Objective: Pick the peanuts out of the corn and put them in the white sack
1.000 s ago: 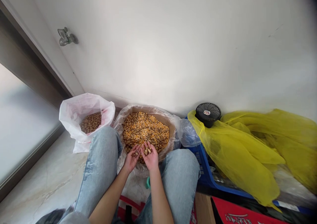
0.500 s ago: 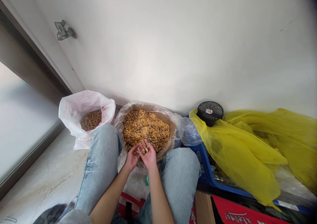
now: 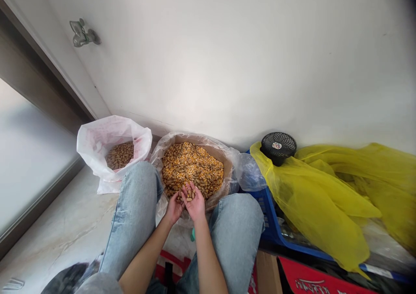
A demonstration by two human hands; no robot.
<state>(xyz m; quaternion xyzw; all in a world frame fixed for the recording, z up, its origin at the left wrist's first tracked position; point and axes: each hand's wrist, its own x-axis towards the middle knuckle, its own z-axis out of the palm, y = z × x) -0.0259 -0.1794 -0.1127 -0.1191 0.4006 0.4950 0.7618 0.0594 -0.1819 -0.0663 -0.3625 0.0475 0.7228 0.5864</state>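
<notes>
Side by side and palms up, my left hand (image 3: pixel 175 208) and my right hand (image 3: pixel 196 205) form a cup over the near edge of the middle bag. Unshelled peanuts (image 3: pixel 189 194) lie in the palms and between the fingers. Below and beyond my fingers, the clear plastic bag (image 3: pixel 231 162) holds a mix of yellow corn kernels (image 3: pixel 191 153) and peanuts. To its left, a white sack (image 3: pixel 94 149) stands with its mouth wide, with more peanuts (image 3: pixel 121 155) inside.
My knees flank the middle bag. At the right, a blue crate (image 3: pixel 271 218) carries yellow netting (image 3: pixel 318 203) and a small black fan (image 3: pixel 278 147). A red printed box (image 3: pixel 312 281) sits in front. A white wall (image 3: pixel 227 60) rises behind, with a glass door (image 3: pixel 29 155) at left.
My hands stay cupped in nearly the same place, and their fingers have shifted slightly around the peanuts. The camera view has moved a little.
</notes>
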